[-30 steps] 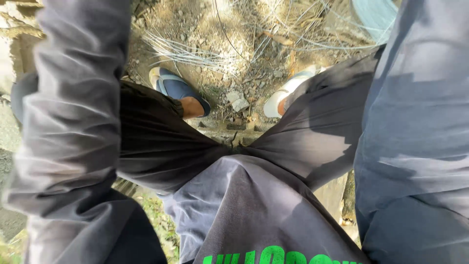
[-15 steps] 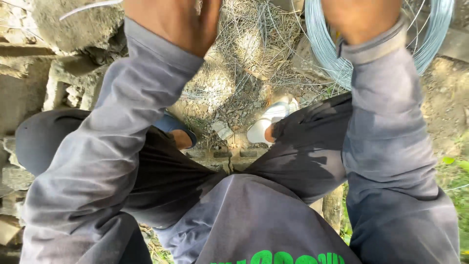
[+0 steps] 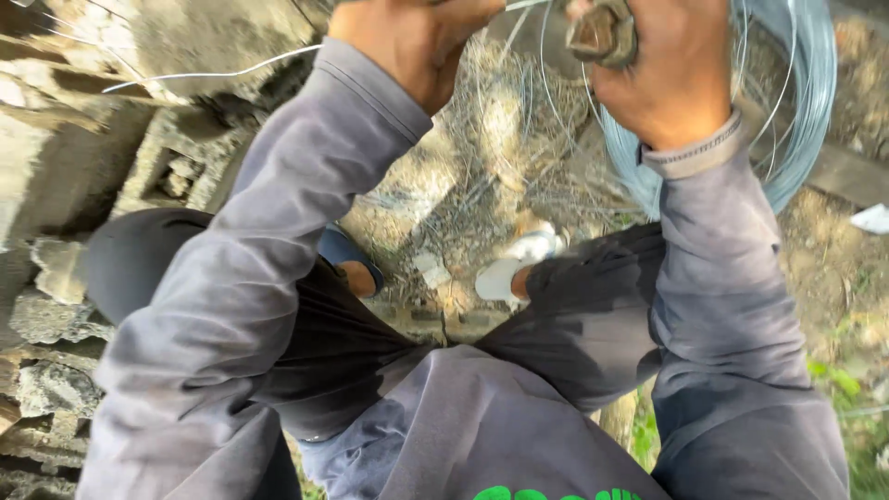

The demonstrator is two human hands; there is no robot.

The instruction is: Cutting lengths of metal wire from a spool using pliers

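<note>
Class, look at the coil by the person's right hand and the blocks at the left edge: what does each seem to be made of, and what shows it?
Coil: probably thin metal wire, pale blue-grey, lightly shiny; many fine springy loops hold a round shape. The right hand is closed over something rusty brown, unclear what. Blocks: likely concrete or stone, grey, rough, pitted, matt.

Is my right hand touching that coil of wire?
Touching. The head view shows the right hand raised with the coil of wire looped around its wrist, strands lying against the grey cuff.
</note>
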